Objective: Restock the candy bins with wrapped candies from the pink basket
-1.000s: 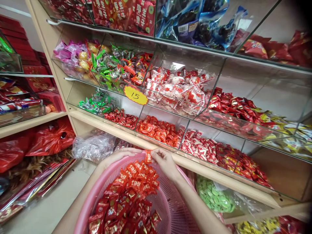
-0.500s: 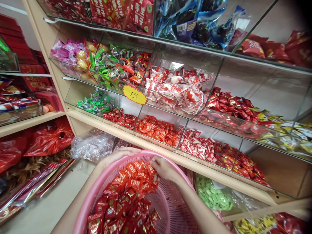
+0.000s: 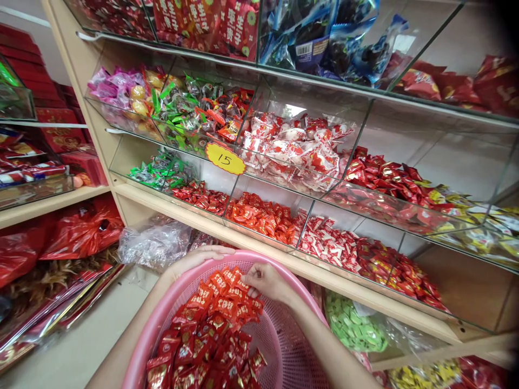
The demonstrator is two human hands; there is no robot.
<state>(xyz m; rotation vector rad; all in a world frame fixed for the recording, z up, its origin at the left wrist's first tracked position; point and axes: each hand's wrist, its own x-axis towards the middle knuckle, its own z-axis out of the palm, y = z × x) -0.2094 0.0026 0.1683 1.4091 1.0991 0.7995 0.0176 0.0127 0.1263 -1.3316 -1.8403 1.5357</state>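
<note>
My left hand [image 3: 198, 261] is wrapped over the far left rim of a pink plastic basket [image 3: 140, 329], its fingers closed on the edge. Inside, bright red wrapped candies [image 3: 221, 300] with pale lettering lie heaped at the far side. Darker red candies [image 3: 203, 346] with gold print fill the near left part. Over the right edge of the bright red heap is my right hand [image 3: 267, 282], with thumb and fingers drawn together in a pinch. Whether a candy is between those fingertips I cannot make out.
Clear-fronted shelf bins hold orange-red candies [image 3: 261, 216], red-and-white candies [image 3: 328, 243] and green-wrapped sweets [image 3: 162, 170]. A yellow price tag [image 3: 225, 158] reads 15. A wooden shelf edge [image 3: 259, 243] runs just beyond the basket. A clear plastic bag [image 3: 156, 243] lies left of it.
My right hand has shifted slightly left over the bright red candies, fingers still pinched. The left hand and the basket stay where they were.
</note>
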